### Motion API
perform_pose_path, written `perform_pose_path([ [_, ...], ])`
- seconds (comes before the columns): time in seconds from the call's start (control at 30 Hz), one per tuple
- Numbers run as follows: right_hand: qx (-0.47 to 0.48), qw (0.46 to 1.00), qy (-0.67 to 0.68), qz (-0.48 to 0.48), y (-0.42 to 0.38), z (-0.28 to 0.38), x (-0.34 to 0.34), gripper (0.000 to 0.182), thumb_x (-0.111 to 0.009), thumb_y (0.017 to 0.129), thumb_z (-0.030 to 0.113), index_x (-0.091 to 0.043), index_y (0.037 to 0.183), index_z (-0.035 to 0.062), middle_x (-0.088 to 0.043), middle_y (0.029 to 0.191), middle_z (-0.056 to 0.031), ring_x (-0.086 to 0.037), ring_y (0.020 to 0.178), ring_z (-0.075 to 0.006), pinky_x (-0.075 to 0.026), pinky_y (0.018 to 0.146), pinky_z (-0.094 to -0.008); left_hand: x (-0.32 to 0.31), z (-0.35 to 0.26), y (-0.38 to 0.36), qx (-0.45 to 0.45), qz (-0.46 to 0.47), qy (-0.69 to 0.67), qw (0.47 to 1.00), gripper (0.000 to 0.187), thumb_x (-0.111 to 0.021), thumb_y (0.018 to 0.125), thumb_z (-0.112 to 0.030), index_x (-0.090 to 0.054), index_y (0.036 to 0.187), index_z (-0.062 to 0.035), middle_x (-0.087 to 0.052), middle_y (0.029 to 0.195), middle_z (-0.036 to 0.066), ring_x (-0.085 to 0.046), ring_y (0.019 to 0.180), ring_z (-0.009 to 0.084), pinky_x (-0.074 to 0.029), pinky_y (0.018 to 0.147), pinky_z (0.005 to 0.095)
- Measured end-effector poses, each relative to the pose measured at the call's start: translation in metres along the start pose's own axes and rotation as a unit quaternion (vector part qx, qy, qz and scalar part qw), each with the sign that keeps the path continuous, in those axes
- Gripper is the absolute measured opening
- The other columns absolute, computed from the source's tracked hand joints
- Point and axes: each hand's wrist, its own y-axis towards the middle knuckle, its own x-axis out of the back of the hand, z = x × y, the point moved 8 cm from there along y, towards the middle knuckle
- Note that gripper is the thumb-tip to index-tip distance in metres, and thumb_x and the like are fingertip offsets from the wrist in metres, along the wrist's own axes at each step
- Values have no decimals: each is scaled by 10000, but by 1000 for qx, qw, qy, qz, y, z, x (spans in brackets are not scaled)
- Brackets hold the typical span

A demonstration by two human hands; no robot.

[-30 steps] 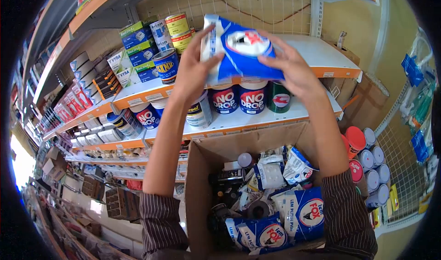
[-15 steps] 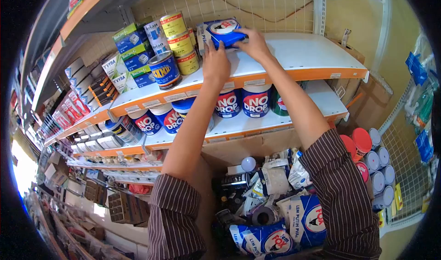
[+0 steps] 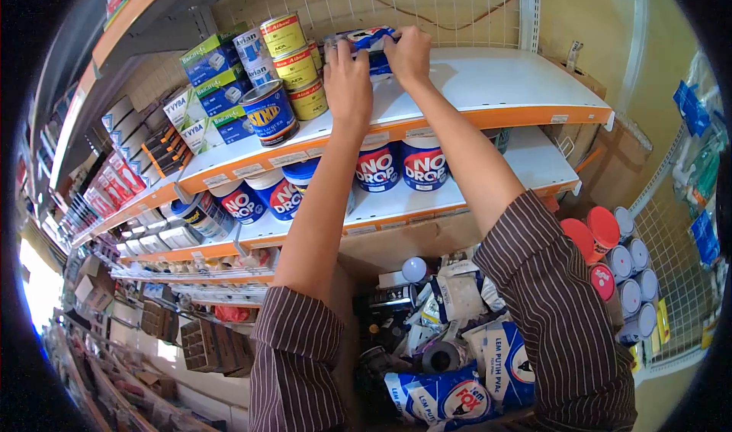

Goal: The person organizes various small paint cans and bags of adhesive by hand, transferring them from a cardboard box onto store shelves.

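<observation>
A blue-and-white glue packet (image 3: 379,64) is on the white top shelf, beside the stacked yellow cans (image 3: 296,72). My left hand (image 3: 349,89) is closed at the packet's left end, its fingertips curled over the upper part. At the right end, my right hand (image 3: 410,57) grips the upper edge with bent fingers. The packet's face is tipped back, so little of its print shows, and both hands hide part of it. A blue lacquer can (image 3: 269,115) stands left of my left wrist.
White top shelf (image 3: 503,89) with an orange lip runs right of my hands. Below stand several NO DROP tubs (image 3: 425,165). A box underneath holds mixed goods, including blue glue packets (image 3: 442,398). Red-lidded tubs (image 3: 602,230) and grey-lidded cans (image 3: 621,261) are at the right.
The glue packet has tipped so its printed front is now mostly out of sight. My right hand has shifted slightly and curled over its edge; my left hand has moved slightly up and left.
</observation>
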Motion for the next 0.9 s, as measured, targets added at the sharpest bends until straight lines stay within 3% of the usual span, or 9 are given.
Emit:
perform_pose_path([
  [0.1,-30,999,-15,40,-6,-4,-5,164,-672,652,95,-646,786,4,-598,732,-217,-588,725,-363,-466,695,-394,-26,22,-7,48,44,2,998,219,-524,719,-5,-560,934,7,-563,954,194,-570,859,329,-507,686,398],
  [0.3,42,997,-38,47,-18,14,7,354,-662,659,70,-560,998,81,-503,944,-166,-557,842,-370,-469,731,-409,-50,33,0,39,44,-17,998,233,-505,733,-47,-543,935,63,-568,966,247,-568,901,348,-509,686,383],
  [0.4,86,991,-74,71,-23,23,3,214,-645,688,95,-611,897,70,-480,1000,-157,-560,876,-340,-485,720,-411,-66,54,9,115,125,-154,973,256,-514,751,-98,-530,940,75,-583,946,240,-581,890,336,-501,717,377],
  [0.5,120,979,-130,97,-24,24,-5,125,-617,721,114,-632,837,71,-492,1003,-133,-560,892,-321,-485,725,-404,-88,63,1,361,102,-533,758,307,-527,771,-125,-505,994,83,-593,945,223,-590,885,303,-474,775,363],
  [0.6,69,981,-156,96,-19,17,-7,98,-593,745,127,-647,801,67,-511,984,-116,-569,885,-303,-487,726,-399,-53,41,-18,420,-91,-504,749,367,-532,788,-127,-470,1078,90,-601,942,196,-585,908,266,-436,826,349],
  [0.63,68,981,-152,97,-19,16,-8,107,-598,740,123,-643,816,64,-515,972,-118,-570,882,-305,-488,723,-400,-55,45,-8,349,-101,-446,818,429,-519,788,-88,-419,1156,106,-589,997,223,-577,946,283,-421,841,338],
  [0.73,65,983,-134,105,-19,17,-6,144,-606,726,100,-629,860,54,-526,945,-129,-575,870,-314,-488,712,-404,-37,22,-1,254,-113,-493,825,515,-524,777,-116,-370,1215,107,-563,1038,263,-559,984,322,-405,857,338],
  [0.77,62,984,-123,111,-20,18,-5,155,-604,723,87,-622,873,52,-529,944,-134,-576,865,-321,-488,709,-405,-40,22,4,231,-61,-423,874,565,-511,762,-120,-330,1247,107,-538,1067,291,-543,1019,333,-403,854,324],
  [0.9,107,989,-48,86,-24,26,3,220,-584,709,25,-597,928,50,-536,958,-161,-572,855,-359,-482,707,-422,-79,38,16,231,8,-437,869,543,-480,764,-77,-325,1245,119,-554,1046,239,-555,939,254,-411,817,290],
])
